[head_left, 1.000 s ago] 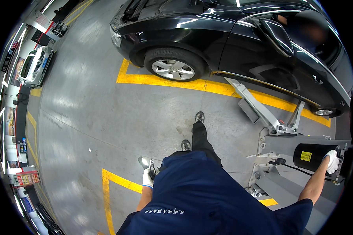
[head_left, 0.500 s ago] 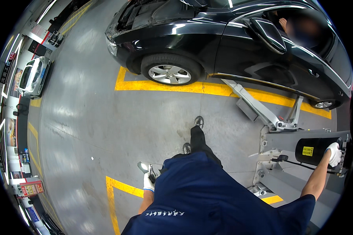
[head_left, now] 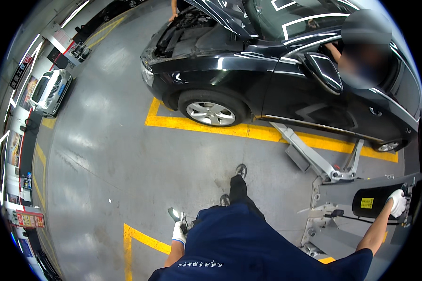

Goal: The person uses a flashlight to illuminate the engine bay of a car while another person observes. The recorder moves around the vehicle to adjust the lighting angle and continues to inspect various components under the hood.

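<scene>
My left hand (head_left: pixel 178 232), in a white glove, hangs at my left side with its fingers closed round a grey and black hand tool (head_left: pixel 174 214); its exact kind is unclear. Out to the right, my gloved right hand (head_left: pixel 398 203) lies against the end of a black cylinder (head_left: pixel 373 204) with a yellow label, fixed to a grey lift post (head_left: pixel 342 189). The fingers of that hand are mostly hidden at the cylinder's end. A grey lift arm (head_left: pixel 305 151) reaches from the post under a black car (head_left: pixel 293 96), whose bonnet is raised.
A person (head_left: pixel 365 61) sits at the car's open side window. Another person's hand (head_left: pixel 173 17) rests by the engine bay. A silver car (head_left: pixel 51 91) stands far left, near a red sign stand (head_left: pixel 29 219). Yellow lines (head_left: pixel 197 129) mark the grey floor.
My view has tilted up, so the car sits lower and the hand at the engine bay has appeared. My right hand stays at the cylinder's end; my left still holds the tool.
</scene>
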The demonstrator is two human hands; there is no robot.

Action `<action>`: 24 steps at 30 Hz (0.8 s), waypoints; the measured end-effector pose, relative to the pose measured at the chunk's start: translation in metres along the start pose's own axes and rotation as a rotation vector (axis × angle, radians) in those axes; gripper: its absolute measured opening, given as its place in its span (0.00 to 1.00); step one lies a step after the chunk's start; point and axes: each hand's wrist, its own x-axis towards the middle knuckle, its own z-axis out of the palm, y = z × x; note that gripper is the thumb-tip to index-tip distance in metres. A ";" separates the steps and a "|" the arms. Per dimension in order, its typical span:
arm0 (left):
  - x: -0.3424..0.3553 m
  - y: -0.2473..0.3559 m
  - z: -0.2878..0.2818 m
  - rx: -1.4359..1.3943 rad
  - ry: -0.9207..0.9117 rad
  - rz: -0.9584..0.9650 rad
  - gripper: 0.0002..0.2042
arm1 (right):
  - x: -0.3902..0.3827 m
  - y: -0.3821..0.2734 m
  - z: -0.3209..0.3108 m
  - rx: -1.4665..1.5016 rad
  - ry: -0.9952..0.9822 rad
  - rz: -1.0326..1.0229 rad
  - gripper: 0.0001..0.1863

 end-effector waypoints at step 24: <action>-0.024 0.000 0.008 0.034 -0.059 0.018 0.13 | 0.010 -0.008 0.004 -0.007 0.012 -0.026 0.31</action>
